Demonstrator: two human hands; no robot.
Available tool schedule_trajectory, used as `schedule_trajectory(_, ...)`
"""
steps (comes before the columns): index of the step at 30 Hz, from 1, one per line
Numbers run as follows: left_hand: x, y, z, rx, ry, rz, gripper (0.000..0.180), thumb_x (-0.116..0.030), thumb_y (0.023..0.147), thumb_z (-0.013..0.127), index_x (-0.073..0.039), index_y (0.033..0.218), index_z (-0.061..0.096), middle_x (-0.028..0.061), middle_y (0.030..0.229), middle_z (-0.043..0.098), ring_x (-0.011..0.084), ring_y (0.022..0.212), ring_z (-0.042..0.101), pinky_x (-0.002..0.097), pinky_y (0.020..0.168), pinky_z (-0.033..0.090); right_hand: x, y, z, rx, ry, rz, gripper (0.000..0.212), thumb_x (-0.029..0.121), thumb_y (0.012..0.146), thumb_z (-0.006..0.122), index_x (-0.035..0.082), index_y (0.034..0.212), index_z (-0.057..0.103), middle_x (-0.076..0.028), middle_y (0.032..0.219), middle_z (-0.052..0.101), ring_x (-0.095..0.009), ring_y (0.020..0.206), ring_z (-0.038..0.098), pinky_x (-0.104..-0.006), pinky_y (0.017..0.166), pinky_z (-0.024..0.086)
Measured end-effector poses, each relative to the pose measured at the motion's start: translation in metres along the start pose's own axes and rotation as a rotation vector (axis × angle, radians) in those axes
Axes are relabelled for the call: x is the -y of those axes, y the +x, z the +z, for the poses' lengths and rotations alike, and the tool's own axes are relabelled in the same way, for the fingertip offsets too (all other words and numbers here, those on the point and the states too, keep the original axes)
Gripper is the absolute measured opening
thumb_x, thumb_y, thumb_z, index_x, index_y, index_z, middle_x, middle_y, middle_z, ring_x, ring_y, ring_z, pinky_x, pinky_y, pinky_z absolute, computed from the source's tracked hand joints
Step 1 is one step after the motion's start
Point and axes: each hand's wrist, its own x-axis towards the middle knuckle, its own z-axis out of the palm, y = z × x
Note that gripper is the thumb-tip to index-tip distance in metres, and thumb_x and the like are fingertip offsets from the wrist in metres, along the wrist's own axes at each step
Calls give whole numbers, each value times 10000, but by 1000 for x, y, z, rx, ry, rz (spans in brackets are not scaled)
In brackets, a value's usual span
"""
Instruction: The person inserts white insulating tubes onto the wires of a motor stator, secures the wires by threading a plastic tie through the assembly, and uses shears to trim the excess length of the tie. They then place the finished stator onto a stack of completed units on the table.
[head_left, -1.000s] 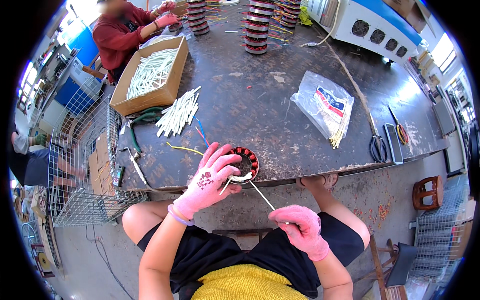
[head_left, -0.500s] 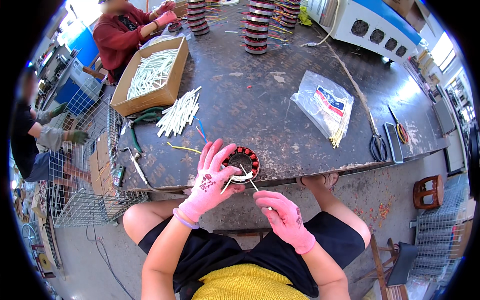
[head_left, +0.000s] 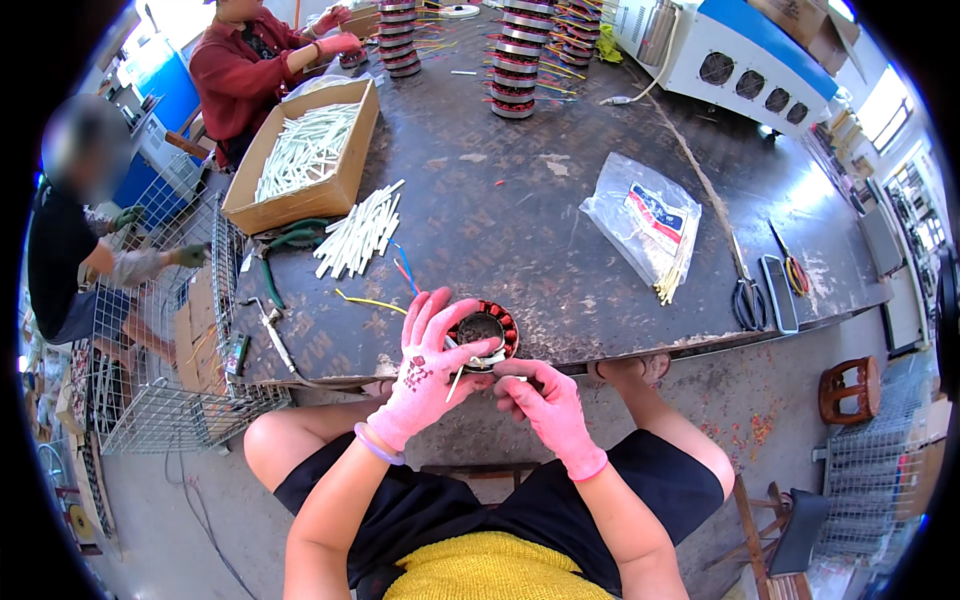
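My left hand (head_left: pixel 428 372), in a pink glove with a purple band at the wrist, grips a ring-shaped motor stator (head_left: pixel 507 322) with red windings at the table's near edge. Its fingers lie over the ring's left side, with the thumb across the near side. Thin white strips cross the stator's near rim, and one white end (head_left: pixel 455 384) sticks out below the left thumb. Close by on the right, my gloved right hand (head_left: pixel 550 408) pinches a thin white strip (head_left: pixel 521 379); most of it is hidden by the fingers. Blue, red and yellow lead wires (head_left: pixel 370 300) run out leftward from the stator.
White sleeves (head_left: pixel 362 232) lie beside a cardboard box (head_left: pixel 340 185) full of them. Pliers (head_left: pixel 270 275), a clear bag (head_left: pixel 645 220) of thin pale sticks, scissors (head_left: pixel 748 300) and a phone (head_left: pixel 779 293) lie around. Stator stacks (head_left: pixel 515 65) stand at the back. Two co-workers are on the left.
My right hand has moved up and left, close to the stator; the white strip that stretched between them now shows only a short end. The nearer co-worker on the left has leaned further into view.
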Motion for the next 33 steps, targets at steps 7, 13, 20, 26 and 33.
schedule_trajectory(7,4,4,2,48,-91,64,469,-208,656,824,-186,1115,729,-22,1045,696,231,1157,600,563,1178,257,-6,7,-10,72,-39,-27,252,205,1016,570,25,1175,648,-29,923,690,-85,782,649,-220,654,483)
schedule_trajectory(13,5,3,1,70,-62,77,491,-234,650,829,-195,1130,728,-23,1057,709,211,1141,614,553,1173,283,1,0,1,58,35,-32,236,266,1025,565,45,1046,644,16,840,633,-51,735,573,-204,651,452)
schedule_trajectory(20,7,4,-2,105,-51,100,535,-249,644,827,-200,1164,711,-32,1075,702,195,1151,611,546,1175,291,5,-1,4,47,17,-33,241,287,1027,557,62,1019,645,37,807,594,-33,706,529,-193,629,420)
schedule_trajectory(26,7,3,-2,109,-31,120,561,-261,649,822,-204,1192,694,-29,1089,693,194,1155,608,547,1178,289,10,-2,5,34,-10,-25,247,291,1025,556,61,1005,645,40,797,585,-28,698,516,-189,616,407)
schedule_trajectory(33,9,2,1,102,-54,119,548,-259,663,823,-183,1190,693,-18,1087,693,197,1155,608,543,1170,294,13,-2,7,1,-17,13,259,293,1019,554,56,969,647,43,778,580,-24,670,499,-187,590,395)
